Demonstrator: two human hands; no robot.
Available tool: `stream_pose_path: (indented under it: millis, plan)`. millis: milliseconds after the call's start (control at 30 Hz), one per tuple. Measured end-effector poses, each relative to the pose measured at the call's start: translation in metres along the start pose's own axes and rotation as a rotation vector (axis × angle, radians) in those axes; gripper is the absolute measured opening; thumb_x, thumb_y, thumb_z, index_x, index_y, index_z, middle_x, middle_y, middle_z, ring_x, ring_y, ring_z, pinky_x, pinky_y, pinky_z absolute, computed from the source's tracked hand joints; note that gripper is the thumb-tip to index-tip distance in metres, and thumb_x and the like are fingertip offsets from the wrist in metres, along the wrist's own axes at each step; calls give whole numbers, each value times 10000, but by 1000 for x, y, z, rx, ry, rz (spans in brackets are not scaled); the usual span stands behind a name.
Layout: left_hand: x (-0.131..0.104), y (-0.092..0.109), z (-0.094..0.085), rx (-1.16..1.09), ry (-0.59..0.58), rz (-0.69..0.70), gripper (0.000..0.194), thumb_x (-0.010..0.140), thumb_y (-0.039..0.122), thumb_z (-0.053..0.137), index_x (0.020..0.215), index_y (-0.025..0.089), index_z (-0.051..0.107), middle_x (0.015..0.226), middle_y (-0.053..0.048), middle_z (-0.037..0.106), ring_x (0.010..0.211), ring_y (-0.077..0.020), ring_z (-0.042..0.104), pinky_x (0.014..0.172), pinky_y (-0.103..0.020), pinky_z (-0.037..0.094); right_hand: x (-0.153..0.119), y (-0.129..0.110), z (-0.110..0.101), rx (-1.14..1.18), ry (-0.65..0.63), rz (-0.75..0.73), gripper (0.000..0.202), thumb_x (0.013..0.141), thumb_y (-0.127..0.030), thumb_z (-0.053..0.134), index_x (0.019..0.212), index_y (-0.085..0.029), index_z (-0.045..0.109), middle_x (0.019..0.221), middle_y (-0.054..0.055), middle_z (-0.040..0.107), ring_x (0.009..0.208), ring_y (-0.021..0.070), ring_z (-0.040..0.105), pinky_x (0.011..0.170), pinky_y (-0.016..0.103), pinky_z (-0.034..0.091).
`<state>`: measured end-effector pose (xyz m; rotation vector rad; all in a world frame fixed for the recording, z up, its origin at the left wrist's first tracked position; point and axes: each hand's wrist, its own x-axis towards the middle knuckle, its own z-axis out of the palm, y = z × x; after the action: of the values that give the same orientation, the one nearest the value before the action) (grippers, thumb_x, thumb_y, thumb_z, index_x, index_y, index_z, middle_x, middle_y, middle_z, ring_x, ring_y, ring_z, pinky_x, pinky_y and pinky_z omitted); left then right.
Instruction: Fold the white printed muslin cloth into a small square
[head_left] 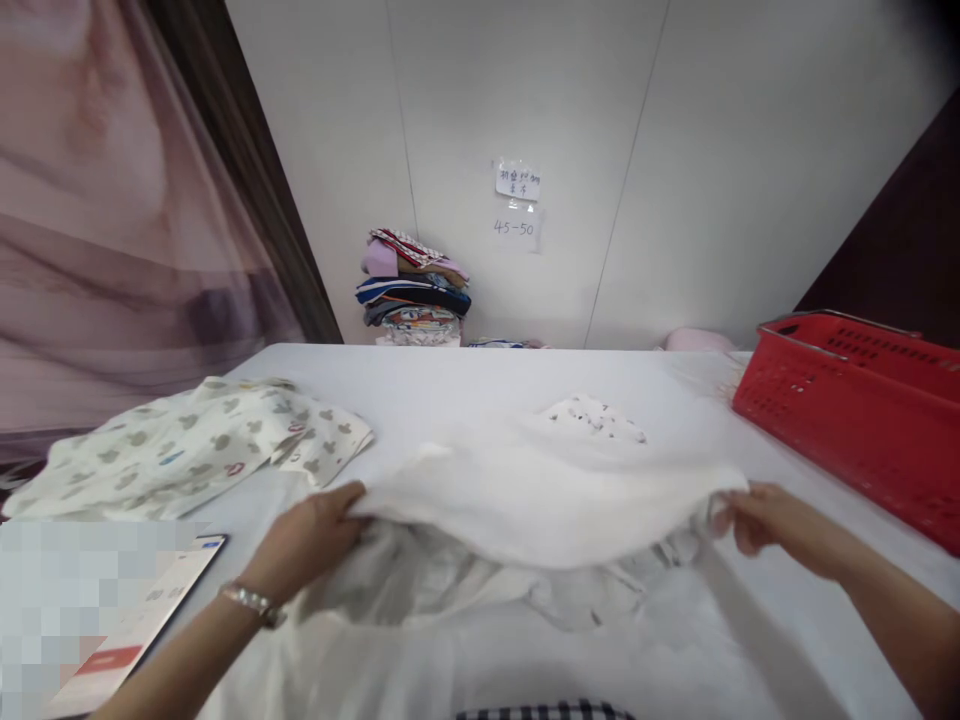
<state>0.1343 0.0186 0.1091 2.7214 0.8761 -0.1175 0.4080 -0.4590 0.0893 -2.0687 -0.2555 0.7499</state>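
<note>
A white garment is stretched between my two hands above the white table. My left hand, with a bracelet at the wrist, pinches its left edge. At the opposite edge my right hand is closed on the cloth. The near edge sags between them, and crumpled pale fabric shows underneath. Behind it lies a small piece of white cloth with dark specks; whether it is part of the garment I cannot tell. The garment's exact kind is not clear, as it is partly blurred.
A cream cloth with a mouse-head print lies at the left. Nearer me is a phone or tablet, partly pixelated. A red plastic basket stands at the right. Folded clothes are stacked beyond the table, against the wall with paper notes.
</note>
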Motion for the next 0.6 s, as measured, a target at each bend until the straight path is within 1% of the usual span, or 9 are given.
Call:
stream_pose_path:
  millis: [67,133,167,300,367,433,467,533,600]
  plan:
    - [17,3,-29,17,172,-62,307,819,358,402,1018,227,597,950,-67,669,861,-241,592,721,-304,407,12,-30,-16,274,140,-48,270,807,-423,549,777,-166,625,778,106,681,663,187,622,583,267,459]
    - [34,10,-61,-48,318,-67,365,839,423,375,1027,215,609,957,-58,667,898,-239,578,753,-296,407,23,-65,-31,504,309,-131,201,873,-320,472,849,-184,618,1011,127,668,859,196,639,629,267,456]
    - [41,15,-77,-103,376,-56,379,833,436,385,1019,206,621,951,-50,665,905,-234,573,753,-286,408,26,-85,-38,578,345,-216,201,898,-298,439,898,-197,613,1122,128,630,952,190,622,656,270,452]
    - [61,48,-135,-485,720,21,388,788,365,454,1026,125,644,842,-3,652,791,-148,532,667,-206,399,15,-166,-61,727,598,-729,238,936,-232,341,1031,-239,559,1353,110,462,1091,165,561,745,310,434]
    - [65,66,-154,-677,857,86,417,783,346,462,1070,93,628,816,7,639,682,-101,485,609,-185,388,0,-197,-71,734,643,-942,354,961,-245,213,1069,-247,551,1383,83,426,1147,143,519,778,328,412]
    - [65,80,-165,-832,840,189,433,786,304,449,1123,76,598,805,1,632,598,-70,446,564,-180,380,-12,-215,-78,729,653,-1004,425,971,-289,141,1086,-253,548,1374,57,434,1145,137,515,773,339,401]
    - [64,84,-168,-876,777,234,434,787,280,441,1137,69,588,783,-1,627,564,-60,434,546,-178,377,-16,-218,-81,718,645,-965,404,974,-311,165,1084,-248,549,1355,58,454,1120,143,533,754,339,403]
    - [59,87,-168,-882,650,278,419,781,242,438,1120,53,595,686,10,599,516,-52,426,519,-174,368,-20,-215,-84,692,646,-813,260,960,-299,327,1047,-217,559,1299,80,506,1035,155,578,686,310,408]
    - [52,85,-163,-779,619,267,386,773,233,457,1068,51,628,558,38,538,478,-54,419,493,-165,344,-22,-202,-84,687,685,-703,140,916,-216,449,976,-180,570,1262,106,533,974,147,595,623,267,398]
